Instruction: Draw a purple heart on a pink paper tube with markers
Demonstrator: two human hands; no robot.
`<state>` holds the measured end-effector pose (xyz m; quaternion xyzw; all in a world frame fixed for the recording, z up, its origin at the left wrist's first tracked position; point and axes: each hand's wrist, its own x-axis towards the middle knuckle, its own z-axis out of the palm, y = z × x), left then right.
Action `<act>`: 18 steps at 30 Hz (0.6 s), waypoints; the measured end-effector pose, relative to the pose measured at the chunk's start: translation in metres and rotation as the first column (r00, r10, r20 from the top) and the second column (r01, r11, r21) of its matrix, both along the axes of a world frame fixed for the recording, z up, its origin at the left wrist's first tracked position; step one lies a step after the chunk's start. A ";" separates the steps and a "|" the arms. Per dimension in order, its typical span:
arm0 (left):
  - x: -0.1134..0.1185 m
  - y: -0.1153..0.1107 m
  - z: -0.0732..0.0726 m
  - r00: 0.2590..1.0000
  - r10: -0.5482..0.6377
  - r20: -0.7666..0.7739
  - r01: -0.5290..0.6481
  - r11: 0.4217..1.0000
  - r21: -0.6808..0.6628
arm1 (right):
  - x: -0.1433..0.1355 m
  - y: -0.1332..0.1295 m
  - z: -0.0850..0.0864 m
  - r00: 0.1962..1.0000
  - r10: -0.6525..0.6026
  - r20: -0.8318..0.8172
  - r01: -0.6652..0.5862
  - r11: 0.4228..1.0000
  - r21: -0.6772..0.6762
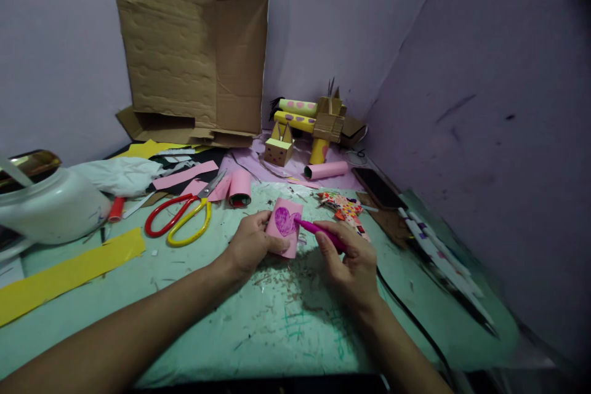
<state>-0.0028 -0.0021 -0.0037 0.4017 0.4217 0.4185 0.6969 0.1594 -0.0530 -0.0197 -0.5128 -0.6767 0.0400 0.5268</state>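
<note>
My left hand (250,241) is closed around a pink paper-covered tube (289,247), its thumb pressed on the lower front. A purple heart (285,221) is drawn on the tube, mostly coloured in, with streaks of pink showing. Between the fingers of my right hand (351,258) is a magenta marker (325,236), its tip touching the right side of the heart. Left of my hands lie scissors (196,204) with one red and one yellow handle, blades apart. Close behind them stands another pink tube (240,189).
A cardboard box (194,61) leans on the back wall near a cardboard-and-tube animal figure (323,123). A white pot (55,206) and yellow paper strip (74,271) are at left. A phone (378,188), patterned paper (342,206), several markers (438,249) and a black cable (415,320) lie right.
</note>
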 end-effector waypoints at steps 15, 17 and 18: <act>0.001 0.000 0.000 1.000 0.013 -0.012 -0.013 1.000 -0.009 | -0.003 -0.001 0.001 0.996 0.050 0.069 -0.052 0.998 0.028; 0.001 -0.001 0.000 1.000 0.012 -0.006 -0.011 1.000 0.004 | -0.003 -0.001 0.001 0.999 -0.002 0.042 -0.001 0.999 0.052; 0.001 -0.001 0.000 1.000 0.010 -0.010 -0.010 1.000 0.003 | -0.002 -0.001 0.001 0.999 -0.007 0.038 0.005 0.999 0.054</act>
